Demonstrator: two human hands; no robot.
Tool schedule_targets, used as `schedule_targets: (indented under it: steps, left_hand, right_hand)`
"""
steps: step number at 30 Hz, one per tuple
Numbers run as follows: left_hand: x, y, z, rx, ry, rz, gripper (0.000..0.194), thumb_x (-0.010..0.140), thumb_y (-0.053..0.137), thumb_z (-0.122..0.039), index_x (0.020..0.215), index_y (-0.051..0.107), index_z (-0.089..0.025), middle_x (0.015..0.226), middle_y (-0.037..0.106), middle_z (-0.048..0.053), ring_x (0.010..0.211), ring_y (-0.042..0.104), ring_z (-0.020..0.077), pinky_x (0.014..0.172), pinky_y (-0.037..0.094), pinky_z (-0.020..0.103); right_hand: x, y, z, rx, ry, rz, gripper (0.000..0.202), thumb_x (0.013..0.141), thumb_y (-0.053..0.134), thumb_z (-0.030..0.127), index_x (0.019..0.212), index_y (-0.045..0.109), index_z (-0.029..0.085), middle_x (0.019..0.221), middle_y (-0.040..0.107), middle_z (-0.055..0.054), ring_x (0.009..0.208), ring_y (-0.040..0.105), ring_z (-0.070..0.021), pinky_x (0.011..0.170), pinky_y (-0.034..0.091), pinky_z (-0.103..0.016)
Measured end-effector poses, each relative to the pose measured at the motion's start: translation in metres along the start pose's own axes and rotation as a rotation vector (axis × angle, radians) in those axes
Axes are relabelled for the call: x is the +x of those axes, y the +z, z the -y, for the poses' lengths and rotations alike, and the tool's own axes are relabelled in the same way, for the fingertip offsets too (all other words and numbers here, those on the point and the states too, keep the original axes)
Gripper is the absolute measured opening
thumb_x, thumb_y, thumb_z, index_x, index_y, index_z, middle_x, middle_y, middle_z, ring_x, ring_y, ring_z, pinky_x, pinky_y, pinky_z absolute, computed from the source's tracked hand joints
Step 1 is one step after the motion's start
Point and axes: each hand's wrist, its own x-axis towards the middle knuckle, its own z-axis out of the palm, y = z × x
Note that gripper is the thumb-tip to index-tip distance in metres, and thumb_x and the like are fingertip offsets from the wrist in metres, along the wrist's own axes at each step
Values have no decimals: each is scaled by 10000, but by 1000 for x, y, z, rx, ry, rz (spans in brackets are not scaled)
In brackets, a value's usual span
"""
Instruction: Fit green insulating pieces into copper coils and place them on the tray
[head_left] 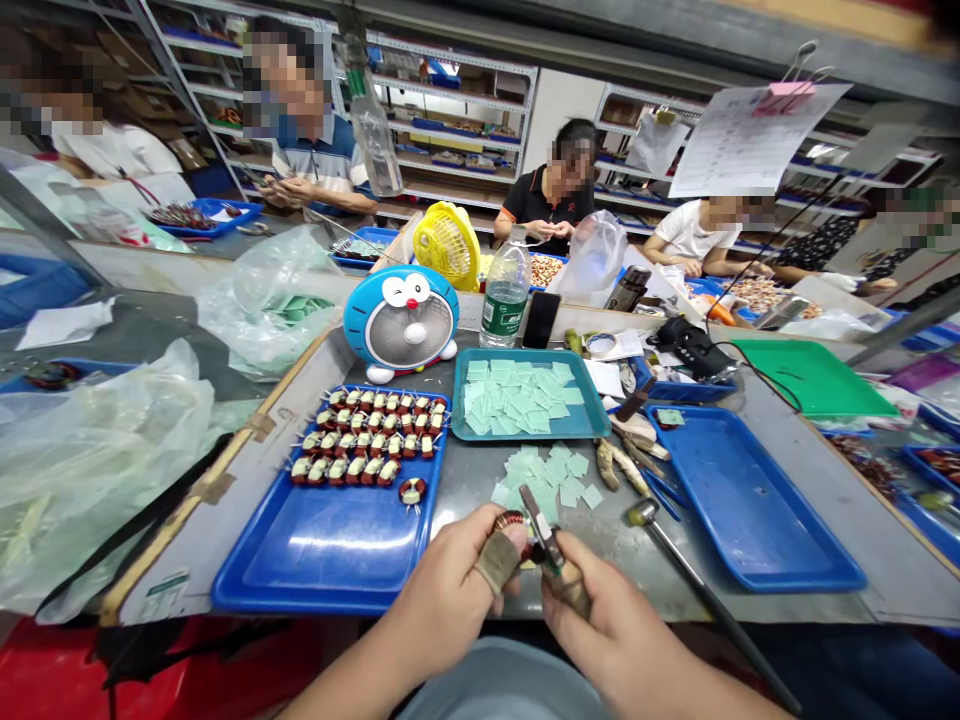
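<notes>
My left hand is closed around a small coil wound with reddish-brown wire, partly hidden by the fingers. A tan wrap covers one finger or the thumb. My right hand is closed on a flat metal tool, whose blade-like end points up and away beside the coil; its exact kind is unclear. Just beyond both hands lie loose pale green squares. To the left, a blue tray carries rows of similar coils, with one coil set apart in front.
Behind the loose squares stands a teal tray of more squares. A mallet lies to the right, near another blue tray. A blue cartoon fan, a water bottle and a phone line the back. Co-workers sit opposite.
</notes>
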Motion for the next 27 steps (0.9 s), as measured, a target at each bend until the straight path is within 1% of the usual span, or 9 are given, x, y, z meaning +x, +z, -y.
schedule_targets:
  steps: [3, 6, 8, 11, 13, 15, 18, 21, 27]
  left_hand:
    - [2, -3, 6, -96, -7, 48, 413, 1005, 443, -555, 902, 586, -182, 737, 641, 22, 589, 597, 139, 581, 435, 231]
    - [4, -5, 13, -145, -6, 76, 411, 1007, 450, -544, 925, 595, -168, 748, 655, 28, 576, 616, 138, 578, 451, 234]
    - [5, -5, 16, -126, -2, 50, 411, 1009, 449, -544, 913, 590, -169, 749, 658, 26, 584, 624, 141, 584, 460, 235]
    - [6, -6, 15, -43, 31, -25, 393, 1011, 454, -529, 883, 576, -179, 756, 666, 24, 615, 639, 146, 612, 472, 236]
    - [6, -7, 13, 16, 60, -66, 369, 1013, 461, -509, 877, 575, -185, 759, 668, 22, 627, 644, 149, 618, 466, 233]
    - [6, -10, 13, 55, 79, -90, 343, 1016, 469, -481, 876, 581, -189, 752, 667, 19, 629, 643, 149, 618, 455, 231]
    - [6, -10, 15, 98, 94, -120, 331, 1017, 470, -463, 863, 579, -192, 730, 662, 13, 628, 641, 155, 624, 442, 239]
    - [7, -8, 19, 110, 86, -118, 376, 1023, 427, -510, 870, 564, -195, 733, 662, 11, 628, 645, 164, 624, 445, 255]
    - [13, -6, 18, 105, 99, -127, 403, 1032, 387, -537, 889, 555, -199, 738, 656, -2, 630, 644, 155, 634, 456, 261]
  right_hand:
    - [-3, -3, 12, 191, 72, 83, 177, 853, 520, 256, 1009, 552, 179, 736, 524, 29, 639, 456, -106, 616, 410, -208]
    - [-4, -3, 13, 332, 167, 139, 221, 832, 554, 289, 1024, 569, 181, 655, 456, 60, 526, 373, -86, 504, 362, -193]
    - [-2, 0, 8, 334, 150, 85, 240, 840, 576, 291, 1051, 582, 175, 732, 545, 29, 595, 475, -101, 580, 432, -206]
    - [5, 7, -4, 200, 51, -66, 205, 878, 558, 239, 1069, 584, 172, 991, 680, -50, 864, 620, -162, 812, 486, -259]
    - [10, 11, -11, 44, 10, -164, 172, 878, 546, 205, 1045, 574, 174, 998, 691, -51, 885, 623, -176, 825, 473, -270]
    - [13, 13, -15, -87, -7, -200, 130, 886, 535, 191, 1013, 562, 179, 923, 678, -27, 838, 603, -167, 785, 455, -264]
    - [13, 10, -13, -133, -13, -97, 126, 924, 516, 195, 1047, 544, 194, 997, 670, -19, 892, 594, -161, 818, 442, -264]
    - [11, 7, -10, -186, 30, -24, 172, 930, 521, 181, 1099, 517, 212, 1070, 657, -17, 939, 590, -161, 836, 428, -268]
    - [12, 9, -13, -331, -9, -70, 207, 916, 479, 112, 1087, 480, 228, 972, 655, 8, 854, 578, -155, 754, 379, -273]
